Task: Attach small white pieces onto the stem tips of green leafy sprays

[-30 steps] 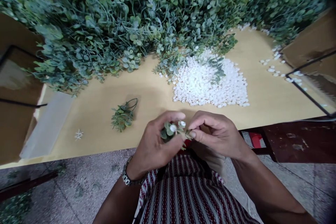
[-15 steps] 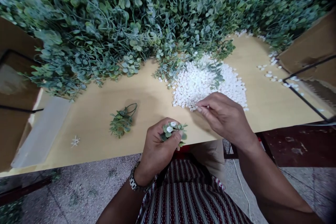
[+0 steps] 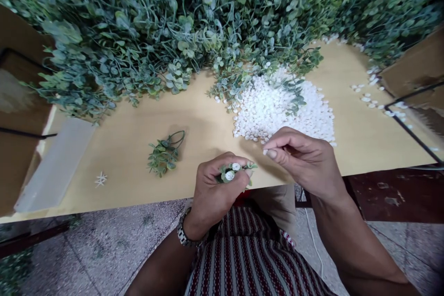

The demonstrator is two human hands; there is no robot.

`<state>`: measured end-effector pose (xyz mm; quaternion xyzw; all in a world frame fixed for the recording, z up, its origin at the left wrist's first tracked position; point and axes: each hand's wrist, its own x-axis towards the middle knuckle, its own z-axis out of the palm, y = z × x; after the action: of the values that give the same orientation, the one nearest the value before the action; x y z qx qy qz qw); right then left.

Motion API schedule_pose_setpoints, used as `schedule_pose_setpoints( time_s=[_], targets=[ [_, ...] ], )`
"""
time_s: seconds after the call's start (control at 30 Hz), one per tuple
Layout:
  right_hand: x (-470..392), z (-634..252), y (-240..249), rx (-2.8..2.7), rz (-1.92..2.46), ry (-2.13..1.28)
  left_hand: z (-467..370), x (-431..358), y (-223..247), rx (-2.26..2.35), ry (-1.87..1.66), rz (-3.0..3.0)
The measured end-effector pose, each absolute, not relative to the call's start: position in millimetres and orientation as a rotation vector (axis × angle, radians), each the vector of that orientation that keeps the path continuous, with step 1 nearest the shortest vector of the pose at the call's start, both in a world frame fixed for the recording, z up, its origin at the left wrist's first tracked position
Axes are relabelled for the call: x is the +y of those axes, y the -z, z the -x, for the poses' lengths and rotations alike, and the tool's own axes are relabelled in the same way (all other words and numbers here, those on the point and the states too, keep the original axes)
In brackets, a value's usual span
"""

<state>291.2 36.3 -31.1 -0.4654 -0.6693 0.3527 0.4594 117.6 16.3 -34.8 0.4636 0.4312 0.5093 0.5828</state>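
My left hand (image 3: 218,189) is closed around a small artificial leaf sprig (image 3: 223,174), with two white pieces showing among its green leaves. Between thumb and forefinger, my right hand (image 3: 305,159) pinches a small white piece (image 3: 265,152). That hand is just in front of a pile of small white pieces (image 3: 267,106) on the wooden table (image 3: 204,115). A separate leaf sprig (image 3: 165,154) with looped stems lies to the left of my left hand.
A big heap of artificial greenery (image 3: 145,27) fills the table's back. Cardboard boxes with black metal frames stand at the left (image 3: 21,101) and right (image 3: 416,64). Near the left edge lie a translucent strip (image 3: 58,166) and some small white star-shaped pieces (image 3: 101,179).
My right hand has lifted back from the pile's front edge with a small white piece in its fingertips. The left hand keeps the sprig, now turned slightly. The whole view has shifted a little.
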Motion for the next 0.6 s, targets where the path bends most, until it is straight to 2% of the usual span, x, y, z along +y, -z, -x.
schedule_pose_setpoints(
  time_s=[0.1,0.23,0.6],
  targets=[
    [29.6,-287.2,32.4,-1.446,1.075,-1.201,-117.9,15.0,35.1,0.994,-1.189,-1.156],
    [24.9,-284.0,40.7,-1.282,0.979,-1.439,-118.1,15.1,33.0,0.988,-1.18,-1.319],
    [20.1,-288.0,48.2,-1.268,0.871,-1.553,-118.2,13.8,30.4,0.927,-1.105,-1.486]
  ],
)
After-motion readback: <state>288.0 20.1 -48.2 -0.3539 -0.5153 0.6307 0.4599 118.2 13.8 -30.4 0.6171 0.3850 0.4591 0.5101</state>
